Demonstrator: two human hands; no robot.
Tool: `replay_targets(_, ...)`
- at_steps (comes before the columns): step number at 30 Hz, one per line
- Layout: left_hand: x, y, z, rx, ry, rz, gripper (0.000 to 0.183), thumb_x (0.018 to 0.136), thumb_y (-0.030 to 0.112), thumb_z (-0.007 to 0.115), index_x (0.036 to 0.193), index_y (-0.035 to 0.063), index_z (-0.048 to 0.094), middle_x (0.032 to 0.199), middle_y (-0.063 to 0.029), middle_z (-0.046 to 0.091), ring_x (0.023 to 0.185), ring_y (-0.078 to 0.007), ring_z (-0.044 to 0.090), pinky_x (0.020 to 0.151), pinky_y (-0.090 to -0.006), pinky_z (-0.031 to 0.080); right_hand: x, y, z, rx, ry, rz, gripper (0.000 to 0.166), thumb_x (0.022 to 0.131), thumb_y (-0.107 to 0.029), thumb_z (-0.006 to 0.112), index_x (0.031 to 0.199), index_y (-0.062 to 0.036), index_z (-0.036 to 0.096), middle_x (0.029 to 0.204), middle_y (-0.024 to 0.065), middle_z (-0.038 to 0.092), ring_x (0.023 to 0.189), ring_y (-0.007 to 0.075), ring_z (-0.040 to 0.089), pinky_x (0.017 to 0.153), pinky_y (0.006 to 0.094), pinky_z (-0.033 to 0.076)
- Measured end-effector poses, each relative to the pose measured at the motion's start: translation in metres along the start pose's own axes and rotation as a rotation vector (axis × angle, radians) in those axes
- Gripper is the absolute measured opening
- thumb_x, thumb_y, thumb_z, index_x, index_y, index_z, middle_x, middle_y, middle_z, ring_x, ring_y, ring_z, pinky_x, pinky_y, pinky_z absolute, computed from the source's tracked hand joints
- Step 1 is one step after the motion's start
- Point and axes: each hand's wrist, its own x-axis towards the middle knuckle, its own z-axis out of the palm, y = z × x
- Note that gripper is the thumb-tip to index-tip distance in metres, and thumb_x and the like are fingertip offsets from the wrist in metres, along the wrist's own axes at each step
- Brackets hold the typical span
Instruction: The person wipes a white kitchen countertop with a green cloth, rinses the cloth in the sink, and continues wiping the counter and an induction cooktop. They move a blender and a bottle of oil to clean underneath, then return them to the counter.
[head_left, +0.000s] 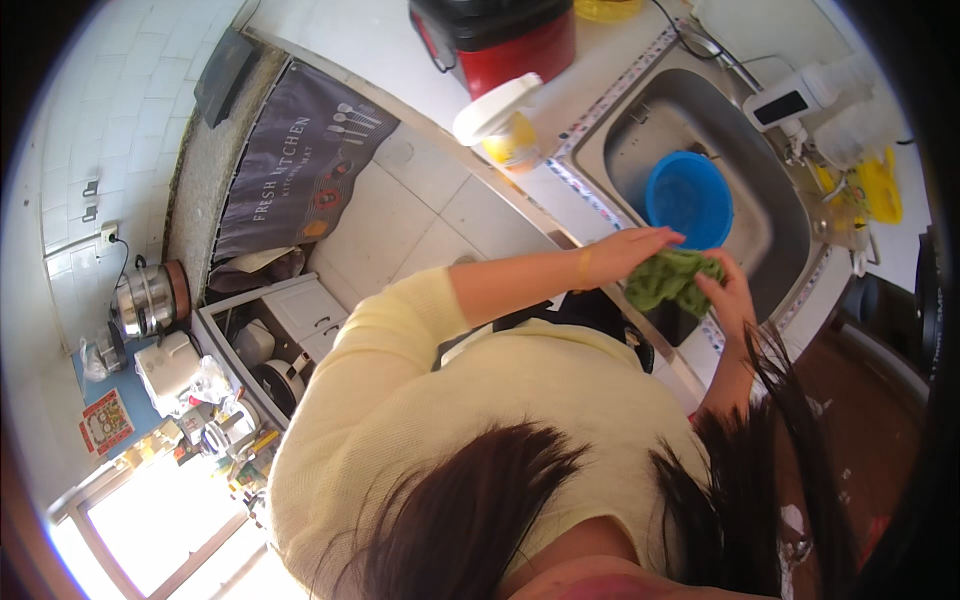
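Note:
In front of me, at the near edge of the sink, a crumpled green cloth (672, 280) is held between both hands. My left hand (631, 253) lies along its left and upper side, fingers stretched out and thumb hidden. On the other side, my right hand (729, 296) grips the cloth with bent fingers. Just beyond the hands, a round blue plastic basin (690, 196) stands in the stainless steel sink (750, 225). The fingertips of my left hand overlap the basin's near rim in view; I cannot tell whether they touch it.
A white-topped spray bottle (510, 139) stands on the counter left of the sink, before a red and black container (517, 45). Behind the sink are a faucet (731, 64) and yellow gloves (877, 187). A grey kitchen mat (300, 165) hangs at far left.

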Motion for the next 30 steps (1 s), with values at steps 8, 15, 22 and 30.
replay_targets(8, -0.234, 0.028, -0.186, -0.201, 0.330, -0.142, 0.027, 0.092, 0.024, 0.049, 0.106, 0.0021, 0.055, 0.096, -0.0046, 0.060, 0.091, -0.0120, 0.056, 0.082, -0.0269, 0.045, 0.076, 0.016, 0.262, -0.006, -0.101, -0.064, 0.022, 0.084, -0.007, 0.053, 0.105, -0.0027, 0.056, 0.091, 0.0013, 0.057, 0.086, 0.0091, 0.051, 0.077, 0.0223, 0.041)
replay_targets(15, -0.353, 0.044, -0.292, 0.263, 0.503, 0.056, 0.019, 0.088, 0.013, 0.057, 0.103, 0.0017, 0.055, 0.088, -0.0002, 0.059, 0.082, -0.0062, 0.053, 0.071, -0.0221, 0.045, 0.164, 0.007, 0.394, -0.175, -0.193, -0.133, 0.023, 0.086, -0.012, 0.050, 0.106, -0.0034, 0.057, 0.095, 0.0019, 0.058, 0.089, 0.0097, 0.050, 0.081, 0.0241, 0.040)
replay_targets(22, -0.367, 0.072, -0.366, 0.142, 0.780, 0.182, 0.016, 0.089, 0.013, 0.055, 0.098, -0.0002, 0.057, 0.083, -0.0003, 0.059, 0.074, -0.0059, 0.053, 0.065, -0.0222, 0.045, 0.316, -0.014, 0.446, -1.003, 0.305, -0.814, 0.040, 0.077, -0.019, 0.061, 0.115, -0.0081, 0.056, 0.114, 0.0091, 0.057, 0.105, 0.0270, 0.051, 0.087, 0.0339, 0.041)
replay_targets(30, -0.357, 0.058, -0.430, 0.178, 0.916, 0.142, 0.022, 0.088, 0.015, 0.056, 0.102, -0.0018, 0.058, 0.087, -0.0018, 0.060, 0.076, -0.0072, 0.054, 0.067, -0.0239, 0.045, 0.405, -0.017, 0.467, -1.349, 0.288, -0.747, 0.044, 0.074, -0.021, 0.064, 0.116, -0.0170, 0.055, 0.128, -0.0026, 0.049, 0.110, 0.0256, 0.048, 0.086, 0.0419, 0.040)
